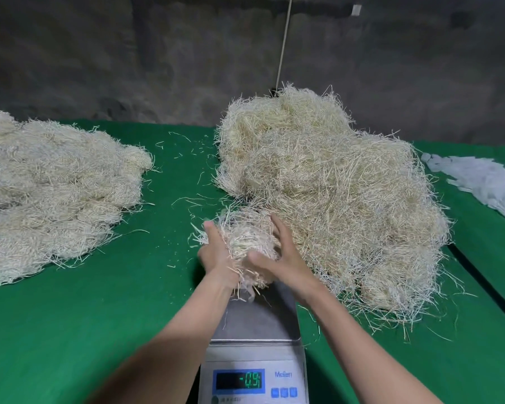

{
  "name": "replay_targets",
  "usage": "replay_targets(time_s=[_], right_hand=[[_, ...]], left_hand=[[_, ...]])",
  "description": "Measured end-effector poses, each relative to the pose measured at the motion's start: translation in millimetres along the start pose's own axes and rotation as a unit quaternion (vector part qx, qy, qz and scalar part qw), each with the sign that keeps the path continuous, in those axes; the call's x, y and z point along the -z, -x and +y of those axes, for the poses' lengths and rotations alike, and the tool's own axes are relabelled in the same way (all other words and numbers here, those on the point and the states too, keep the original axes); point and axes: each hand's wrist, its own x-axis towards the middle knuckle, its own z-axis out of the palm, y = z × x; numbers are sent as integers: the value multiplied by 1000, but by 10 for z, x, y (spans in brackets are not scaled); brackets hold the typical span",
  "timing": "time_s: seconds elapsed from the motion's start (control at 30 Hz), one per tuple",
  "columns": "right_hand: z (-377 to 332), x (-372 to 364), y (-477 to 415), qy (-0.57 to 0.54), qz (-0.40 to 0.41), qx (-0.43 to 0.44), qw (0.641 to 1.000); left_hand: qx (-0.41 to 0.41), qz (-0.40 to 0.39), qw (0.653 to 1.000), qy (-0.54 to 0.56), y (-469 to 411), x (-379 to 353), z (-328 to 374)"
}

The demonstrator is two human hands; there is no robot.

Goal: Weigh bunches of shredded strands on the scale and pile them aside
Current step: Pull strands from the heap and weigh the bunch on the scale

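A bunch of pale shredded strands [245, 240] is cupped between both my hands just above the far end of the scale [257, 319]. My left hand [215, 253] holds its left side, fingers up along the strands. My right hand [277, 255] presses against its right side with fingers spread. The steel pan is bare near me. On the scale's display [239, 381] the reading is about -0.9. A large loose heap of strands [333, 182] lies to the right, touching the bunch. A flatter pile of bunches [50, 191] lies at the left.
Green cloth [99, 316] covers the table, with stray strands scattered between the two piles. White plastic pieces [478, 182] lie at the far right. A dark wall and a thin hanging cord [285, 39] stand behind the table.
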Motion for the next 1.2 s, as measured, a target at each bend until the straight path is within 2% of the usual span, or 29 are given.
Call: replay_targets(time_s=[0.1, 0.13, 0.2, 0.23, 0.3, 0.37, 0.4, 0.47, 0.53, 0.6, 0.8, 0.97, 1.03, 1.13, 1.2], right_hand=[[105, -271, 114, -95, 16, -51, 994], [135, -310, 94, -106, 54, -72, 990], [234, -259, 5, -71, 137, -110, 982], [293, -200, -41, -48, 166, -123, 977], [387, -79, -121, -30, 191, -144, 970], [445, -7, -177, 9, 187, -166, 968], [461, 18, -202, 36, 169, -175, 969], [459, 69, -254, 25, 111, -186, 976], [441, 150, -264, -36, 44, -182, 982], [464, 238, -244, -10, 7, -153, 988], [669, 263, -140, 59, 43, -163, 984], [794, 193, -113, 107, 52, -161, 980], [816, 153, -107, 87, 48, -153, 983], [841, 107, -91, 103, 29, -126, 986], [856, 124, -96, 113, 33, -126, 985]], left_hand=[[3, 8, 998, -56, 57, -63, -84], [-10, -1, 998, -64, 89, -68, -107], [-89, -46, 986, -132, 169, -51, -160], [-136, -78, 974, -165, 173, -20, -209], [-175, -186, 953, -165, 185, 105, -256], [-153, -292, 929, -168, 173, 188, -290], [-149, -320, 914, -201, 180, 224, -292], [-163, -305, 905, -247, 153, 267, -318], [-129, -248, 935, -216, 110, 293, -314], [-86, -210, 953, -200, 23, 336, -330], [-128, -199, 915, -327, -41, 454, -359], [-132, -180, 932, -286, -79, 571, -182], [-141, -193, 912, -334, -45, 590, -156], [-194, -222, 825, -483, -15, 641, -236], [-225, -208, 791, -529, -9, 669, -280]])
